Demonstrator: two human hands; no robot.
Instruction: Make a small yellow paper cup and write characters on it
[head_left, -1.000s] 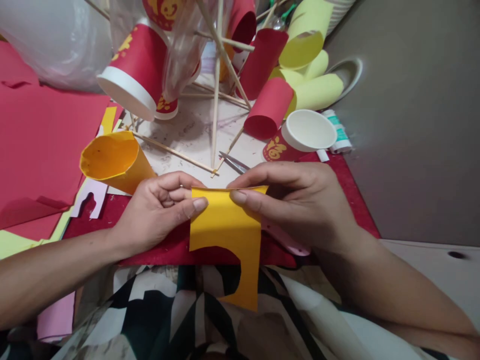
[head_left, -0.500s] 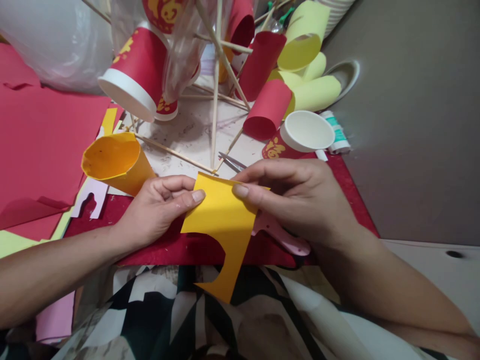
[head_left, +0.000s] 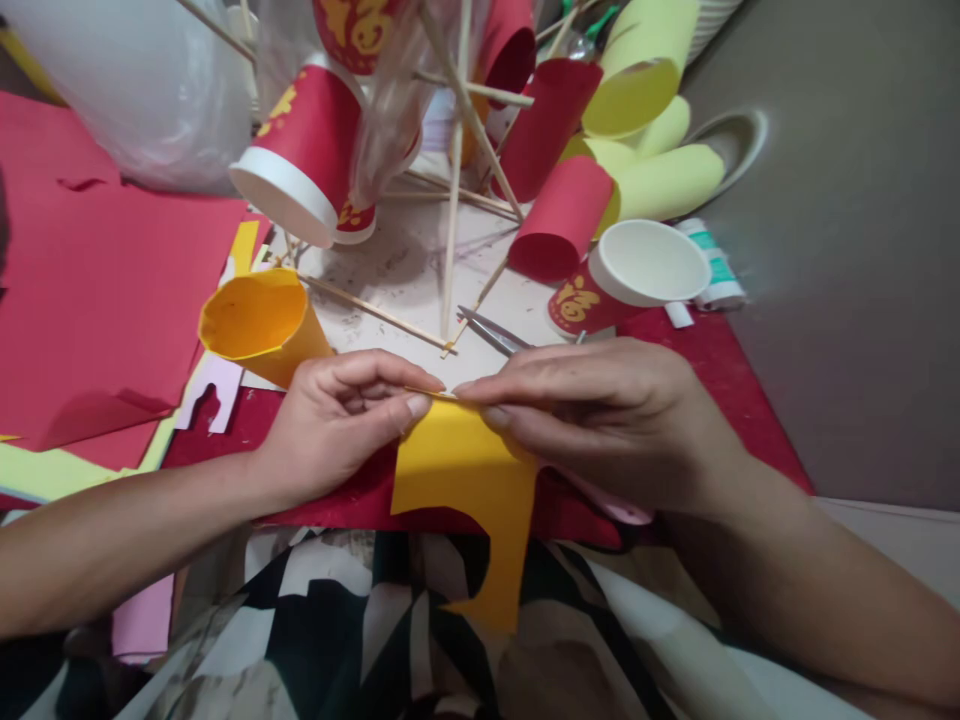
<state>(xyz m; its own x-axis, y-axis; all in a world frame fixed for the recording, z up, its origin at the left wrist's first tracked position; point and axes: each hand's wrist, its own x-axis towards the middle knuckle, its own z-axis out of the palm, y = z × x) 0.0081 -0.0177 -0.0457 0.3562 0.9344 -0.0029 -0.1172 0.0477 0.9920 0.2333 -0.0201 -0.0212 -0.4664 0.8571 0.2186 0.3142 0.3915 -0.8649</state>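
Observation:
Between my hands hangs a yellow piece of paper (head_left: 465, 470) with a rounded cut-out low on its left side. My left hand (head_left: 337, 425) pinches its upper left edge between thumb and fingers. At the upper right edge, my right hand (head_left: 615, 430) pinches the same sheet, its fingertips almost meeting the left ones. The top edge looks bent over under the fingers. Just beyond my hands lie scissors (head_left: 495, 332), blades pointing left and handles partly hidden by my right hand. An orange-yellow paper tube (head_left: 262, 320) leans beyond my left hand.
A frame of wooden sticks (head_left: 454, 200) stands at the back among red paper cups (head_left: 307, 130). Red paper tubes (head_left: 562, 215) and yellow paper tubes (head_left: 660, 185) are at the right. A white-rimmed cup (head_left: 652, 262) stands nearer. Red paper sheets (head_left: 112, 300) cover the left.
Both hands have drawn closer together along the paper's top edge, which now appears bent over. The paper hangs slightly lower, and the whole view has shifted a little.

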